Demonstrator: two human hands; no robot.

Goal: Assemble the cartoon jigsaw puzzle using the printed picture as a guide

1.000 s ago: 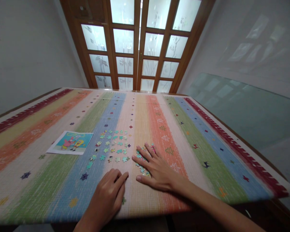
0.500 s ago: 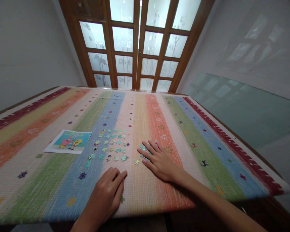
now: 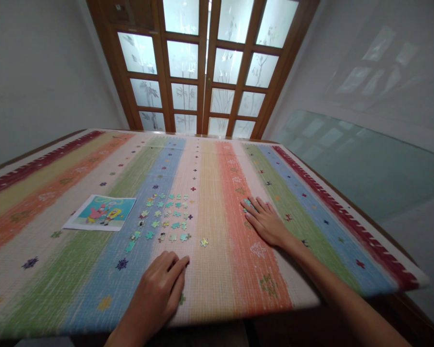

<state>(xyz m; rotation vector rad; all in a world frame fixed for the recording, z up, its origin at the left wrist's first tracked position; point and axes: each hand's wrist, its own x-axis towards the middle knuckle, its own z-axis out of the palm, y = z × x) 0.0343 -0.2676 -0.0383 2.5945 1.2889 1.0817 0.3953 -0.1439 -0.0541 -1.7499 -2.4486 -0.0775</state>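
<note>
My right hand (image 3: 265, 222) lies flat with fingers spread on the orange stripe of the tablecloth. Teal puzzle pieces (image 3: 246, 204) peek out from under its fingertips; the palm hides the others. Loosely curled, my left hand (image 3: 161, 284) rests near the front edge with thumb and index finger together, and no object shows in it. Ahead of it, several loose jigsaw pieces (image 3: 176, 214) lie spread in rough rows, apart from one another. A single yellowish puzzle piece (image 3: 204, 242) sits alone between the hands.
A printed cartoon picture (image 3: 103, 213) lies left of the rows. The striped tablecloth (image 3: 210, 284) covers the table and bears small printed figures. Beyond the far edge stand wooden glass-paned doors (image 3: 202, 86), with pale walls on both sides.
My right hand has slid right and slightly away, carrying the pieces under it along the cloth. The single yellowish piece stayed behind. My left hand has hardly moved.
</note>
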